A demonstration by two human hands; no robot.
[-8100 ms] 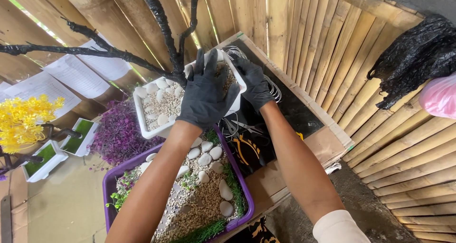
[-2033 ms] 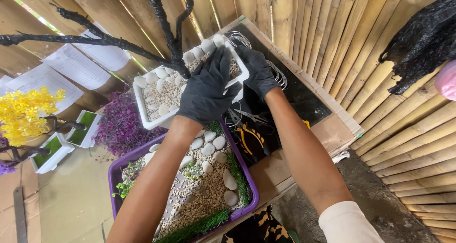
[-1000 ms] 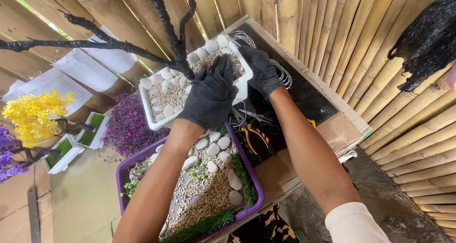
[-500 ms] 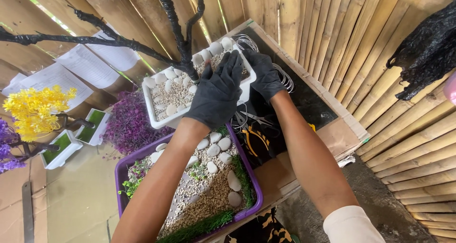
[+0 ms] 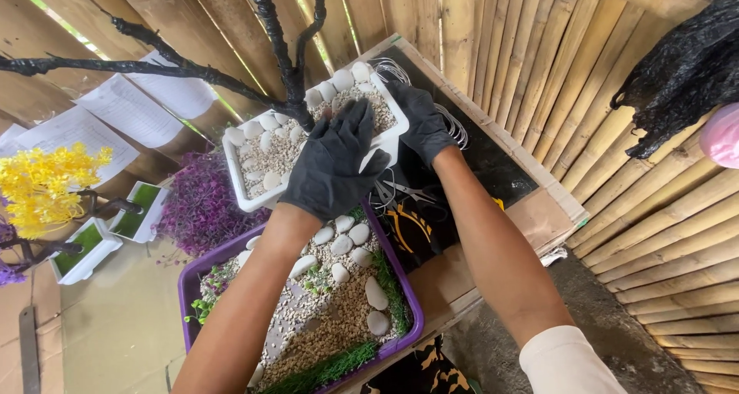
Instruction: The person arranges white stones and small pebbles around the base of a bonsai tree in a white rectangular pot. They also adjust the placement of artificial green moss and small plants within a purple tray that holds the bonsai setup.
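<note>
Two gloved hands on one white rectangular planter [image 5: 254, 180], upper centre of the frame. I log the left hand [image 5: 332, 163] as spread flat, fingers fanned over the gravel at the foot of the black artificial trunk [image 5: 286, 63], palm lying over the near rim. The right hand [image 5: 419, 121] is curled around the planter's right-hand end; I cannot tell how firmly it clasps, since its fingertips are hidden behind the wall.

Planter sits on the wooden bench against the bamboo wall [image 5: 539, 63], just above a purple tray [image 5: 188, 286] filled with gravel, white stones and green tufts.

Handling, my judgement: thin plastic walls, loaded with gravel and smooth white pebbles [image 5: 269, 121], so bottom-heavy and likely to flex if lifted by one rim. Loose fill will spill on any tilt. The trunk and its long branch add top leverage towards upper left. Best hold looks to be both short ends, low down, not the trunk.

Orientation: the planter's long axis runs diagonally, lower left to upper right of the frame. Trunk rises from near its middle towards the top edge; the main branch [image 5: 115, 65] stretches out to the left edge.

Nearby: scissors and wire [image 5: 454, 128] at the right wrist, purple foliage [image 5: 200, 205] at left.
</note>
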